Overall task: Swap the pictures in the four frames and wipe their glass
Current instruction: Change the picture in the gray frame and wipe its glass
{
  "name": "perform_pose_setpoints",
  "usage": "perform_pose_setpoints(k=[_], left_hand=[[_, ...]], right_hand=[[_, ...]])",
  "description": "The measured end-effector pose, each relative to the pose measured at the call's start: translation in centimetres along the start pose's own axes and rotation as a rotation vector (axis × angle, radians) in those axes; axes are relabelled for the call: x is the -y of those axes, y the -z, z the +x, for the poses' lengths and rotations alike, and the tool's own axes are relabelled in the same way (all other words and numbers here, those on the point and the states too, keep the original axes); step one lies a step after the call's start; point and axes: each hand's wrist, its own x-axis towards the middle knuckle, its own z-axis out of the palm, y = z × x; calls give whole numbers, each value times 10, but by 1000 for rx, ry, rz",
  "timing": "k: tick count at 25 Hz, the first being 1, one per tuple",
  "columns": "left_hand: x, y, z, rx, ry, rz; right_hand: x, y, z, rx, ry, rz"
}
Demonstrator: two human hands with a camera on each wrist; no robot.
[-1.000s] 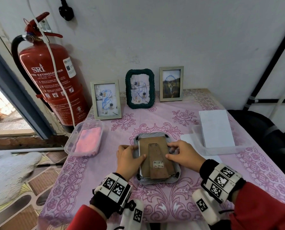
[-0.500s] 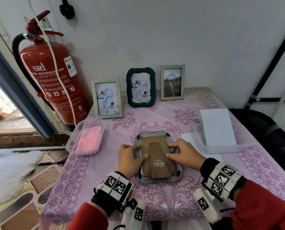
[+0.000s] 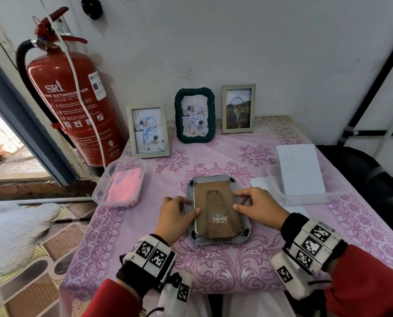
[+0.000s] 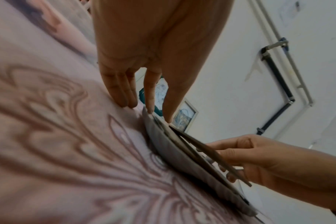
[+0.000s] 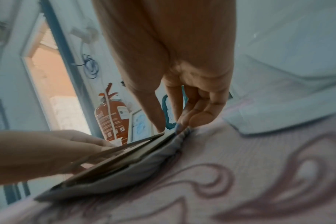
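Almost nothing had moved since before: the grey wavy-edged picture frame (image 3: 202, 240) lay face down on the pink flowered table (image 3: 214, 266). The left hand (image 3: 175, 216) pressed its left side with straight fingers; the right hand (image 3: 259, 207) pinched its right rim.

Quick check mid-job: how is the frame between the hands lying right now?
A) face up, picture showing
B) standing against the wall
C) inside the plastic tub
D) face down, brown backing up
D: the grey frame lies flat on the tablecloth between the left hand and right hand, with its brown backing board on top and no picture showing.
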Motion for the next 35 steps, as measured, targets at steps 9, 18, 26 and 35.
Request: perform_pose_setpoints(k=[9, 18, 26, 35], left_hand=[[1, 10, -22, 37, -102, 115], [0, 9, -22, 58, -14, 16], [1, 13, -19, 149, -4, -13], [2, 18, -25, 207, -30, 76]], right_hand=[[0, -1, -29, 68, 11, -40], [2, -12, -29, 48, -18, -28], [3, -11, -28, 48, -45, 9], [9, -3, -33, 167, 31, -110]])
